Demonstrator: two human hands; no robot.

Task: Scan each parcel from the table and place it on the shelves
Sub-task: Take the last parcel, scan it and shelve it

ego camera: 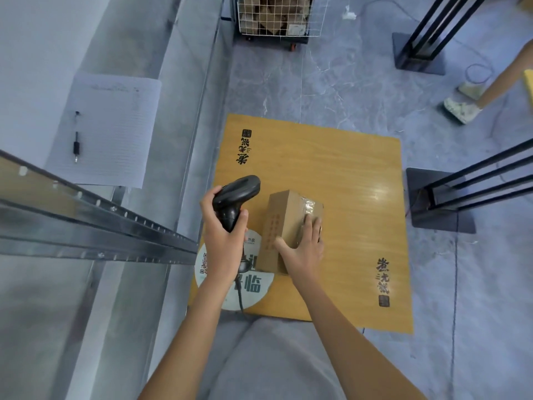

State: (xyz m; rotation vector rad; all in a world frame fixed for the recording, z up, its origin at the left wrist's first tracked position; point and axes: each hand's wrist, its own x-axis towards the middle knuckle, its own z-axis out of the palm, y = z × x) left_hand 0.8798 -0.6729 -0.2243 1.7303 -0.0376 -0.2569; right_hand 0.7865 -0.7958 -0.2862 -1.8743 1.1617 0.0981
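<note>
A small brown cardboard parcel (284, 215) with clear tape on its far end lies on the yellow wooden table (346, 183). My right hand (302, 249) grips its near end, thumb on the left side and fingers over the top. My left hand (223, 241) holds a black handheld barcode scanner (235, 197) by the handle, just left of the parcel, its head pointing away and to the right. The scanner's cable (239, 293) hangs down over a round white sticker on the table. Metal shelves (101, 223) stand to the left.
A lined sheet with a pen (76, 140) lies on a shelf at the left. A wire cart (274, 18) of cardboard boxes stands at the far end. Black metal stands (438, 197) rise at the right, and another person's legs (476, 99) show at the far right.
</note>
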